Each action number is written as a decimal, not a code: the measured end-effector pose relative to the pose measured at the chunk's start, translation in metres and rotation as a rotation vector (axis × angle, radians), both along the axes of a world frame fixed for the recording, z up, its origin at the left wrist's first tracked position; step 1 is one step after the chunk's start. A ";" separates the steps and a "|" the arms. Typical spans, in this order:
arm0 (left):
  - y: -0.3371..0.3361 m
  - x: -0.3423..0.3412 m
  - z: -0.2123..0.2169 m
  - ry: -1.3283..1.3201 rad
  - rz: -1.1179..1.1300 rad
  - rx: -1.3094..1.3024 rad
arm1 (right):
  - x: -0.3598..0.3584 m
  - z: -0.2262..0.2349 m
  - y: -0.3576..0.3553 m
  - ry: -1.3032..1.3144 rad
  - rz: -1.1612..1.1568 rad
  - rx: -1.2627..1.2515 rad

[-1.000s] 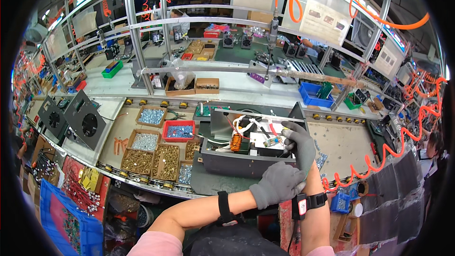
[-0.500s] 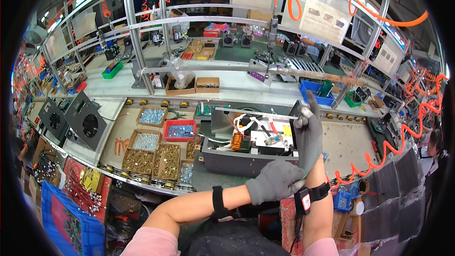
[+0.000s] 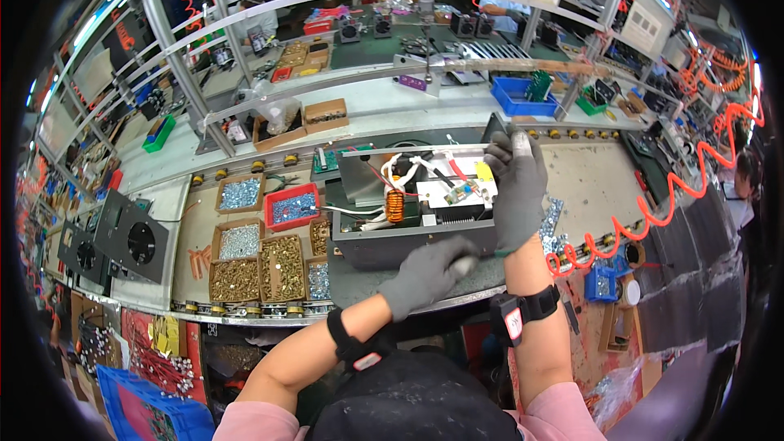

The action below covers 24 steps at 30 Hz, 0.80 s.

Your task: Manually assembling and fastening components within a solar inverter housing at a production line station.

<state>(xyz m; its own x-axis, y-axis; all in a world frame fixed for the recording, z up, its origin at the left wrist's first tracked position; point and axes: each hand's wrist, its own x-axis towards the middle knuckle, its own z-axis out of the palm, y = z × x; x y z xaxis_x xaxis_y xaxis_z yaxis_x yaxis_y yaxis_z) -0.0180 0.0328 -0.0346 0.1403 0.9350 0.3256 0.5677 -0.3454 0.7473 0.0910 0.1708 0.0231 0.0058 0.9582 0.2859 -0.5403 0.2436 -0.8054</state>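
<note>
A dark grey metal case (image 3: 384, 251) sits open-topped on the bench in front of me. Inside show a copper-coloured wound coil (image 3: 395, 207), white cables and a small circuit board (image 3: 464, 192). Over the case's right end is my right hand (image 3: 520, 192), in a grey glove, its fingers raised and loosely bent with nothing seen in them. My left hand (image 3: 429, 275), gloved alike and slightly blurred, hovers at the case's near side, apart from the right wrist. Its fingers are loosely apart and appear to hold nothing. Both forearms wear black straps.
Left of the case stand cardboard trays of brass screws (image 3: 235, 280) and silver screws (image 3: 239, 242), plus a red tray (image 3: 291, 206). Black fan panels (image 3: 135, 237) lean farther left. A coiled orange hose (image 3: 653, 220) hangs at right. A blue bin (image 3: 523, 98) stands beyond the rollers.
My left hand has let go of the right glove's cuff and moved left. My right hand's raised fingers have bent somewhat. The view has shifted, so the scene sits higher and farther left.
</note>
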 end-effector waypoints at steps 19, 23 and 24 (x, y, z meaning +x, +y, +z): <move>0.016 -0.006 -0.005 -1.280 -0.691 -0.798 | -0.026 -0.036 -0.035 -0.306 -0.456 0.057; 0.023 0.008 -0.003 -1.434 -0.657 -0.813 | -0.022 -0.024 -0.047 -0.289 -0.398 -0.058; 0.035 0.000 -0.006 -1.369 -0.590 -0.895 | -0.016 -0.016 -0.056 -0.323 -0.387 -0.023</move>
